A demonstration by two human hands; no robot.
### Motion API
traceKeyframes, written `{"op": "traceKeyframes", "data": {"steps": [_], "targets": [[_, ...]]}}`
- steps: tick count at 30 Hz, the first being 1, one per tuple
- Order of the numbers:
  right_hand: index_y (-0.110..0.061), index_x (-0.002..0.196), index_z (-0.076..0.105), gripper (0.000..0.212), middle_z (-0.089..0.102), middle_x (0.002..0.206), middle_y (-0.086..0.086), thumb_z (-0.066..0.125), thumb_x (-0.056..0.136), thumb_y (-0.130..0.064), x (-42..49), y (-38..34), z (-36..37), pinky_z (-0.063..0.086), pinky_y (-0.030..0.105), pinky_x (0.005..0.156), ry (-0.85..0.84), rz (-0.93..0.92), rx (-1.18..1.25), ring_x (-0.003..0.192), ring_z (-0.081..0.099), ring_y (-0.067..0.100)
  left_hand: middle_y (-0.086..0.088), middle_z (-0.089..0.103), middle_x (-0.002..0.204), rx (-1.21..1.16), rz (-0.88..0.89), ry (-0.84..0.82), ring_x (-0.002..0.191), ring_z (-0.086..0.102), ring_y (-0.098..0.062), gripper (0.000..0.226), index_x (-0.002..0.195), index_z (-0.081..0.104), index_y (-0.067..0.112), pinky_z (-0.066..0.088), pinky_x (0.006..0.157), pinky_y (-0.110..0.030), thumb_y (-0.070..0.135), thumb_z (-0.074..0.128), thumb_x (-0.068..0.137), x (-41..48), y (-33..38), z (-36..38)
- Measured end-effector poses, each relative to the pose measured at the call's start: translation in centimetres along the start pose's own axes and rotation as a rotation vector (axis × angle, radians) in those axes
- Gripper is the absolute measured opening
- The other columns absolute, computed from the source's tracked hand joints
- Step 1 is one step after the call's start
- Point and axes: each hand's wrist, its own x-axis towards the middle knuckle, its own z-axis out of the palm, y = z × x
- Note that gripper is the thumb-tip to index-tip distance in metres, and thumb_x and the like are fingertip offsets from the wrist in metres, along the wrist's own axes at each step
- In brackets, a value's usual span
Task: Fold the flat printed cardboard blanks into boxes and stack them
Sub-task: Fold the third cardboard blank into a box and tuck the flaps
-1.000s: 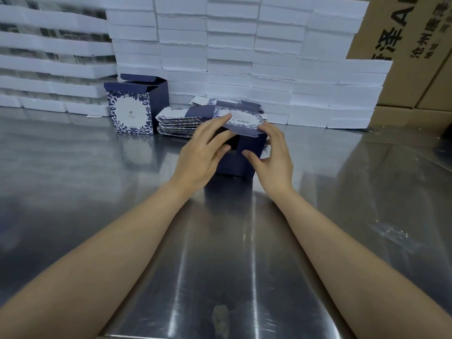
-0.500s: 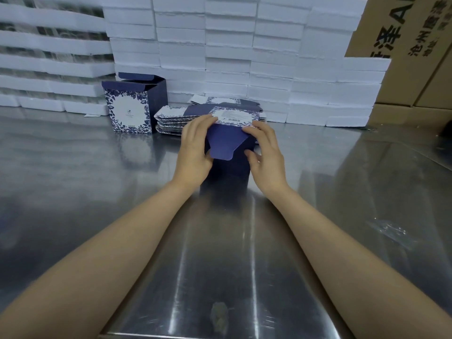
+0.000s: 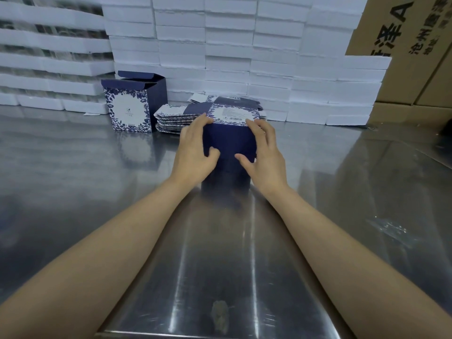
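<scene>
A navy box (image 3: 230, 140) with a blue floral print lies on its side on the steel table (image 3: 97, 182), its dark end flap facing me. My left hand (image 3: 194, 149) holds its left side, thumb pressing on the flap. My right hand (image 3: 265, 152) holds the right side, thumb also on the flap. Behind it lies a pile of flat printed blanks (image 3: 176, 117). One folded box (image 3: 133, 105) stands upright at the back left, its top flap open.
Stacks of white foam trays (image 3: 244, 52) form a wall along the back of the table. Brown cardboard cartons (image 3: 415, 50) stand at the right. A clear plastic scrap (image 3: 389, 228) lies on the table at the right.
The navy end flap, hanging open half a second ago, now lies flat against the box. Both hands slid down the box's sides, thumbs coming onto the flap.
</scene>
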Motion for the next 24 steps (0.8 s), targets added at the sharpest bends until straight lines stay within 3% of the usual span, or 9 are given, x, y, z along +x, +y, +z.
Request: {"op": "traceKeyframes", "data": {"steps": [3, 6, 9, 14, 19, 24], "targets": [[-0.021, 0.147, 0.038, 0.071, 0.030, 0.150, 0.003, 0.072, 0.084, -0.018, 0.0, -0.2, 0.0, 0.056, 0.044, 0.075, -0.004, -0.027, -0.042, 0.125, 0.047, 0.018, -0.006, 0.035, 0.146, 0.003, 0.025, -0.079, 0.128, 0.032, -0.012, 0.091, 0.149, 0.015, 0.015, 0.022, 0.103, -0.005, 0.019, 0.069, 0.075, 0.1, 0.1, 0.3], [-0.019, 0.145, 0.041, 0.067, 0.031, 0.150, 0.004, 0.071, 0.085, -0.016, 0.0, -0.1, 0.0, 0.056, 0.044, 0.076, -0.006, -0.021, -0.043, 0.124, 0.047, 0.019, -0.016, 0.020, 0.155, 0.063, 0.092, -0.109, 0.135, 0.034, -0.021, 0.085, 0.140, 0.023, 0.001, 0.028, 0.106, -0.016, 0.010, 0.077, 0.075, 0.2, 0.0, 0.5], [-0.018, 0.144, 0.042, 0.066, 0.032, 0.149, 0.004, 0.070, 0.084, -0.014, 0.2, -0.1, 0.0, 0.056, 0.043, 0.076, -0.007, -0.011, -0.034, 0.119, 0.049, 0.019, -0.015, 0.030, 0.149, 0.115, 0.122, -0.077, 0.131, 0.039, -0.026, 0.073, 0.133, 0.035, -0.004, 0.035, 0.104, -0.027, 0.007, 0.079, 0.075, 0.2, 0.0, 0.3], [-0.021, 0.144, 0.040, 0.066, 0.030, 0.151, 0.002, 0.067, 0.084, -0.017, 0.3, -0.5, 0.3, 0.054, 0.041, 0.068, -0.007, 0.027, -0.136, 0.100, 0.059, 0.029, -0.010, 0.041, 0.139, 0.232, 0.103, -0.019, 0.122, 0.045, -0.026, 0.064, 0.130, 0.042, 0.003, 0.051, 0.076, -0.044, 0.016, 0.078, 0.078, 0.1, 0.8, 0.3], [-0.021, 0.144, 0.039, 0.059, 0.028, 0.153, 0.002, 0.061, 0.089, -0.019, 0.5, -1.1, 0.7, 0.053, 0.042, 0.066, -0.005, 0.075, -0.263, 0.096, 0.062, 0.031, -0.010, 0.041, 0.139, 0.394, 0.094, 0.008, 0.122, 0.045, -0.026, 0.062, 0.133, 0.044, 0.007, 0.050, 0.059, -0.039, 0.022, 0.075, 0.081, 0.5, 1.0, 0.8], [-0.022, 0.143, 0.039, 0.056, 0.027, 0.153, 0.000, 0.058, 0.091, -0.022, 0.7, -1.4, 0.7, 0.052, 0.040, 0.065, -0.019, 0.105, -0.321, 0.093, 0.062, 0.030, -0.012, 0.044, 0.135, 0.428, 0.093, 0.035, 0.117, 0.049, -0.027, 0.060, 0.129, 0.047, 0.006, 0.039, 0.054, -0.031, 0.021, 0.077, 0.078, 0.5, 0.9, 1.1]]}}
